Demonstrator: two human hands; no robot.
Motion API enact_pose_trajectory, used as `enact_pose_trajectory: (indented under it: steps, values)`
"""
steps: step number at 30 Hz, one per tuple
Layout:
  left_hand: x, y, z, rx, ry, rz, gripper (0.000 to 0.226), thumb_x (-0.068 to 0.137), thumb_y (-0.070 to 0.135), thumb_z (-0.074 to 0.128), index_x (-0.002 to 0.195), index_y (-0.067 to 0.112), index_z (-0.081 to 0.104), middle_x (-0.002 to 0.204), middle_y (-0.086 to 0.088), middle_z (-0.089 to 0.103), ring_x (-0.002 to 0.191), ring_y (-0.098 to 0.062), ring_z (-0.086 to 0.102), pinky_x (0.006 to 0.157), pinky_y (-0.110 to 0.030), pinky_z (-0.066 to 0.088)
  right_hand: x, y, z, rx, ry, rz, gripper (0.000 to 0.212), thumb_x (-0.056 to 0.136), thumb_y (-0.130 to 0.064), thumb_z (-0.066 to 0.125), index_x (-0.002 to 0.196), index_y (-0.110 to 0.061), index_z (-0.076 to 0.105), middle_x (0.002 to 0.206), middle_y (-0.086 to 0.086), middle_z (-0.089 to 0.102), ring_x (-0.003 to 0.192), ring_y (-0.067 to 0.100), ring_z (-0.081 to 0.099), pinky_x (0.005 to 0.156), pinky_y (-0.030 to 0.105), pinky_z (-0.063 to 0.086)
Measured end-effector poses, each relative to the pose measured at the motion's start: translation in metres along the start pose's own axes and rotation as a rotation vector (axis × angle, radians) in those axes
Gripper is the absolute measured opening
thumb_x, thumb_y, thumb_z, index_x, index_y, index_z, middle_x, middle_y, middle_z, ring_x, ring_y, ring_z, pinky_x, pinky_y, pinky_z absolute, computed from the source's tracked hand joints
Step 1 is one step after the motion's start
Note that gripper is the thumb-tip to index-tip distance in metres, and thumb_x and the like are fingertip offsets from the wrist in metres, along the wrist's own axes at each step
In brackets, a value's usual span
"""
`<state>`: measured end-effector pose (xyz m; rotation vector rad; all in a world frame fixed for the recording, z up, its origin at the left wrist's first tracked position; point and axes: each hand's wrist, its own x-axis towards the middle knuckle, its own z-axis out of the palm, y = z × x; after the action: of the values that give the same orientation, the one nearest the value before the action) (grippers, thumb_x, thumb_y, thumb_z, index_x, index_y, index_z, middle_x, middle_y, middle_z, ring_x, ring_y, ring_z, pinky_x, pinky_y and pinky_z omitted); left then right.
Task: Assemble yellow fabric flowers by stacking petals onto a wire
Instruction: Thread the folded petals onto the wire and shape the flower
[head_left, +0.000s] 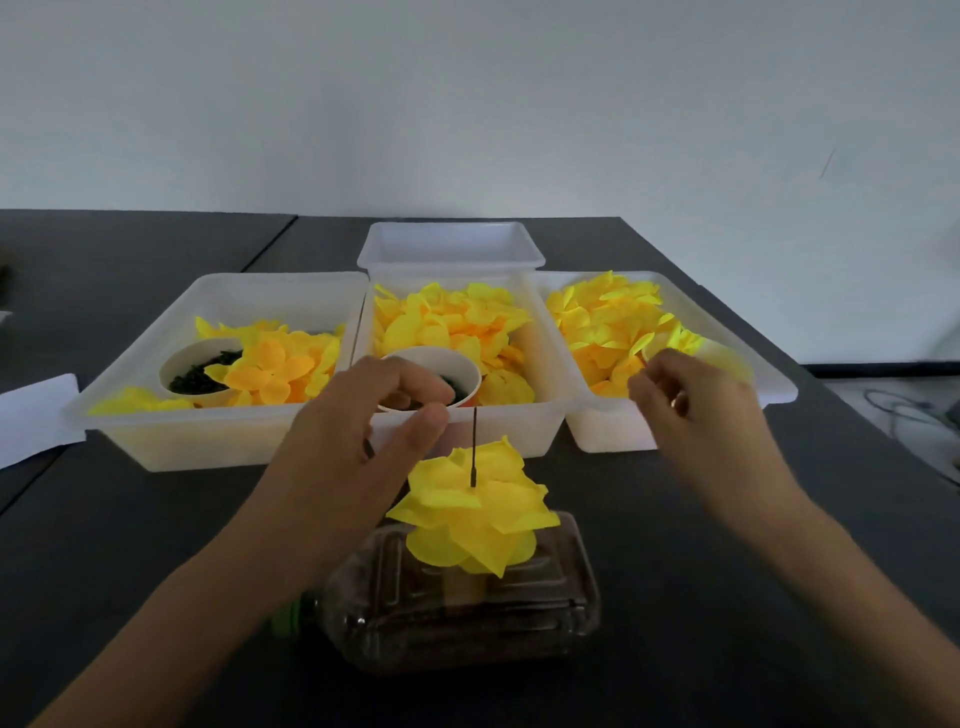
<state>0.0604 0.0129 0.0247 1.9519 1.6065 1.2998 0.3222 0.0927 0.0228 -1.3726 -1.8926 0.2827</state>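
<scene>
Your left hand (363, 415) hovers over the near rim of the middle tray (550, 415), fingers loosely curved above the paper cup (467, 371) of dark bits; its grip looks released, with nothing visibly held. Your right hand (691, 410) is raised over the near corner of the right tray (779, 389), fingers curled, with a blurred yellow petal (722, 358) at the fingertips; I cannot tell whether the grip actually holds it.

The half-built flower (475, 512) sits between your hands: yellow petals stacked on a thin dark wire (475, 441) that stands upright out of a clear plastic bottle (462, 608) lying on its side on the dark tabletop (727, 597).

All three front trays hold loose yellow petals. The left tray (130, 431) also carries a second cup (176, 364) of dark pieces. A smaller tray (452, 249) sits behind the middle one.
</scene>
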Motion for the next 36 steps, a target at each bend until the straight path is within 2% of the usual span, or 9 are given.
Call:
enact_pose_trajectory:
  steps: [3, 8, 14, 21, 24, 27, 31, 34, 36]
  values:
    - [0.000, 0.010, 0.004, -0.136, -0.243, 0.024, 0.023, 0.090, 0.056, 0.051, 0.103, 0.043, 0.064, 0.099, 0.029, 0.065, 0.078, 0.012, 0.059, 0.061, -0.003, 0.041, 0.053, 0.041, -0.015, -0.160, 0.097, 0.065, 0.015, 0.092, -0.011, 0.052, 0.089, -0.020, 0.064, 0.077, 0.000, 0.061, 0.065, 0.014, 0.053, 0.061, 0.029, 0.037]
    - [-0.007, 0.001, 0.015, -0.122, -0.448, -0.031, 0.026, 0.089, 0.046, 0.057, 0.114, 0.047, 0.060, 0.129, 0.031, 0.052, 0.129, 0.007, 0.041, 0.105, -0.030, 0.039, 0.105, 0.078, -0.012, -0.377, -0.045, 0.045, 0.031, 0.088, -0.001, 0.051, 0.109, -0.018, 0.067, 0.107, 0.014, 0.059, 0.085, 0.024, 0.054, 0.072, 0.032, 0.044]
    - [-0.023, -0.006, 0.022, -0.008, -0.457, 0.017, 0.043, 0.089, 0.052, 0.056, 0.129, 0.056, 0.042, 0.135, 0.041, 0.037, 0.132, 0.015, 0.025, 0.113, -0.048, 0.026, 0.127, 0.091, 0.004, -0.579, -0.272, -0.049, 0.033, 0.089, -0.014, 0.063, 0.121, -0.024, 0.065, 0.119, 0.020, 0.050, 0.115, 0.037, 0.047, 0.095, 0.041, 0.043]
    - [-0.021, -0.006, 0.023, 0.063, -0.438, 0.069, 0.046, 0.089, 0.060, 0.055, 0.132, 0.061, 0.039, 0.141, 0.043, 0.030, 0.142, 0.010, 0.011, 0.119, -0.048, 0.012, 0.132, 0.092, 0.013, -0.617, -0.209, -0.052, 0.023, 0.090, -0.018, 0.063, 0.112, -0.017, 0.071, 0.118, 0.020, 0.047, 0.120, 0.037, 0.039, 0.096, 0.046, 0.043]
    - [-0.020, -0.004, 0.018, -0.059, -0.366, 0.075, 0.053, 0.083, 0.060, 0.058, 0.133, 0.058, 0.042, 0.144, 0.036, 0.035, 0.144, 0.003, 0.017, 0.117, -0.045, 0.022, 0.136, 0.088, 0.009, -0.506, -0.109, -0.072, 0.023, 0.090, -0.016, 0.066, 0.111, -0.013, 0.072, 0.114, 0.022, 0.049, 0.113, 0.040, 0.042, 0.091, 0.045, 0.044]
    - [-0.015, -0.002, 0.010, -0.196, -0.271, 0.057, 0.049, 0.082, 0.056, 0.060, 0.131, 0.049, 0.053, 0.141, 0.028, 0.046, 0.139, 0.002, 0.032, 0.104, -0.026, 0.035, 0.142, 0.080, 0.000, -0.428, -0.058, -0.110, 0.021, 0.088, -0.015, 0.069, 0.108, -0.012, 0.074, 0.109, 0.024, 0.050, 0.108, 0.040, 0.045, 0.090, 0.041, 0.042]
    - [-0.004, 0.007, -0.003, -0.245, -0.156, 0.055, 0.041, 0.083, 0.055, 0.055, 0.123, 0.045, 0.059, 0.112, 0.031, 0.063, 0.099, 0.010, 0.060, 0.074, -0.016, 0.047, 0.149, 0.058, -0.023, -0.330, -0.005, -0.193, 0.013, 0.086, -0.009, 0.069, 0.097, -0.009, 0.075, 0.095, 0.025, 0.054, 0.094, 0.039, 0.052, 0.079, 0.034, 0.039]
    - [0.000, 0.012, -0.009, -0.342, -0.104, 0.038, 0.024, 0.095, 0.027, 0.060, 0.118, 0.032, 0.063, 0.081, 0.031, 0.066, 0.070, 0.008, 0.064, 0.058, -0.007, 0.046, 0.145, 0.030, -0.042, -0.245, 0.036, -0.250, 0.010, 0.087, -0.008, 0.066, 0.091, -0.008, 0.075, 0.078, 0.014, 0.058, 0.071, 0.023, 0.050, 0.067, 0.031, 0.036]
    - [0.003, 0.015, -0.013, -0.327, -0.039, 0.036, 0.029, 0.096, 0.004, 0.056, 0.111, 0.026, 0.066, 0.085, 0.026, 0.067, 0.073, 0.003, 0.065, 0.061, -0.009, 0.046, 0.135, 0.009, -0.052, -0.151, 0.046, -0.288, 0.010, 0.087, -0.007, 0.064, 0.087, -0.010, 0.075, 0.062, 0.000, 0.056, 0.058, 0.011, 0.043, 0.061, 0.024, 0.038]
